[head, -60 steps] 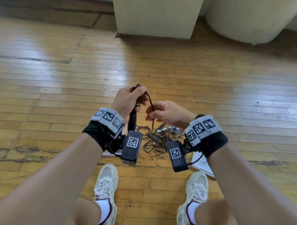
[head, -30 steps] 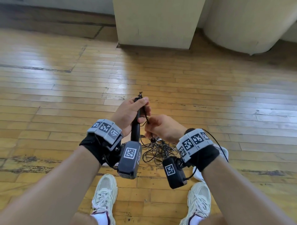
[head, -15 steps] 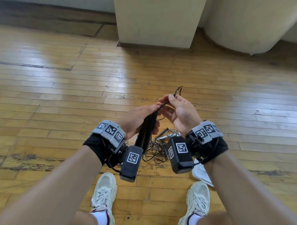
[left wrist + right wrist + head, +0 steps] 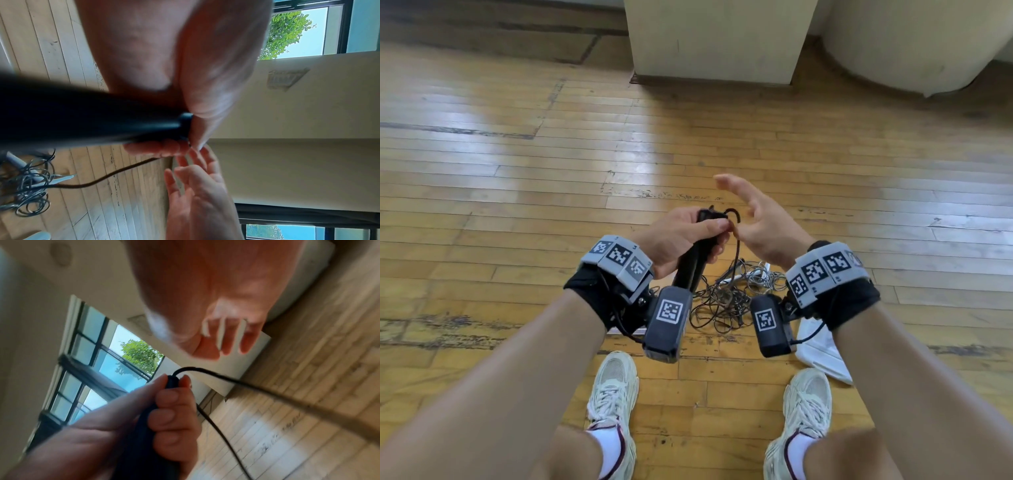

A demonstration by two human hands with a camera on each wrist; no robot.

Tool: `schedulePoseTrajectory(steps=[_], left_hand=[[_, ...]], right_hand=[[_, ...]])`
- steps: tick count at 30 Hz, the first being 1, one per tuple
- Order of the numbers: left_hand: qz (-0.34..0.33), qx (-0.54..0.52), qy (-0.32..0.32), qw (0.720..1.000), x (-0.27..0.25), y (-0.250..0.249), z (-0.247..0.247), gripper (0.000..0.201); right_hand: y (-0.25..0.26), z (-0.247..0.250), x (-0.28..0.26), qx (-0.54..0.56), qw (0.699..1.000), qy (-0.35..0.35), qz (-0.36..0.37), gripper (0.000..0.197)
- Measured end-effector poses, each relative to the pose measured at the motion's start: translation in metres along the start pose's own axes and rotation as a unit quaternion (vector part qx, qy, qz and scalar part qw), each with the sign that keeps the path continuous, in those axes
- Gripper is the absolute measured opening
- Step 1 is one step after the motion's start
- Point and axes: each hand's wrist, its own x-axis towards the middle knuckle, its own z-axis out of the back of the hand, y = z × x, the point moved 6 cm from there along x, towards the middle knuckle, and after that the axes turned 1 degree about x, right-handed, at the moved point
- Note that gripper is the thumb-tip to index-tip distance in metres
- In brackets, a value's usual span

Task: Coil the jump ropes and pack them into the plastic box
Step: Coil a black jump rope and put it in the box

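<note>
My left hand [image 4: 681,236] grips the black jump rope handles [image 4: 693,257] upright above the floor, thumb pressed near their top. A thin black cord [image 4: 736,246] loops out of the handle top and hangs down to a tangled pile of ropes [image 4: 729,294] on the floor. In the right wrist view the left fingers [image 4: 170,415] wrap the handles [image 4: 148,431] and the cord [image 4: 226,379] arcs away. My right hand [image 4: 756,219] is beside the handle top, fingers spread and straight, holding nothing. The left wrist view shows the handles [image 4: 82,116] and the open right hand [image 4: 197,186].
A white plastic box [image 4: 822,349] lies on the wooden floor partly behind my right wrist. A cream square pillar [image 4: 715,37] and a round cream base [image 4: 914,41] stand at the far side. My two white shoes [image 4: 613,394] are below the hands.
My right hand has let go of the cord it was pinching and opened its fingers. The left hand keeps hold of the handles, now tilted a little.
</note>
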Motion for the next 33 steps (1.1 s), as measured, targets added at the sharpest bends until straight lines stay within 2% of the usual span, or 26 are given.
schedulePoseTrajectory(steps=[2, 5, 6, 10, 15, 17, 19, 22, 24, 27, 31, 33], left_hand=[[0.004, 0.010, 0.018, 1.000, -0.003, -0.003, 0.001, 0.014], [0.002, 0.013, 0.016, 1.000, -0.007, -0.009, 0.006, 0.013], [-0.005, 0.019, -0.002, 1.000, -0.007, -0.010, 0.010, 0.014], [-0.054, 0.021, -0.101, 0.993, -0.003, -0.012, 0.026, 0.015], [-0.092, -0.103, -0.162, 0.977, 0.002, -0.011, 0.023, 0.018], [-0.095, -0.191, -0.215, 0.953, 0.006, -0.009, 0.032, 0.015], [-0.091, -0.302, -0.270, 0.910, 0.009, -0.007, 0.043, 0.015], [-0.119, -0.411, -0.307, 0.850, 0.008, -0.009, 0.045, 0.012], [-0.143, -0.433, -0.304, 0.837, 0.008, -0.009, 0.041, 0.016], [-0.156, -0.389, -0.268, 0.867, 0.009, -0.008, 0.037, 0.017], [-0.126, -0.303, -0.257, 0.909, 0.007, -0.007, 0.038, 0.014], [-0.120, -0.270, -0.246, 0.923, 0.006, -0.007, 0.037, 0.014]], right_hand=[[-0.002, -0.008, 0.000, 0.061, 0.996, 0.067, 0.008, 0.050], [-0.005, -0.007, 0.001, 0.073, 0.994, 0.081, -0.019, 0.013], [-0.006, -0.005, 0.001, 0.069, 0.994, 0.077, -0.029, 0.008], [-0.006, -0.005, 0.000, 0.107, 0.991, 0.064, -0.055, 0.024], [-0.006, -0.016, 0.003, 0.119, 0.990, 0.045, -0.067, 0.024], [-0.006, -0.021, 0.002, 0.078, 0.993, 0.060, -0.072, 0.024], [-0.002, -0.030, -0.001, 0.065, 0.991, 0.087, -0.076, 0.030], [0.008, -0.042, -0.006, 0.165, 0.975, 0.122, -0.088, 0.033], [0.012, -0.042, -0.008, 0.206, 0.965, 0.132, -0.091, 0.032], [0.007, -0.035, -0.007, 0.187, 0.972, 0.108, -0.092, 0.023], [0.000, -0.031, -0.010, 0.190, 0.973, 0.079, -0.102, 0.020], [0.000, -0.032, -0.011, 0.142, 0.983, 0.075, -0.094, 0.019]])
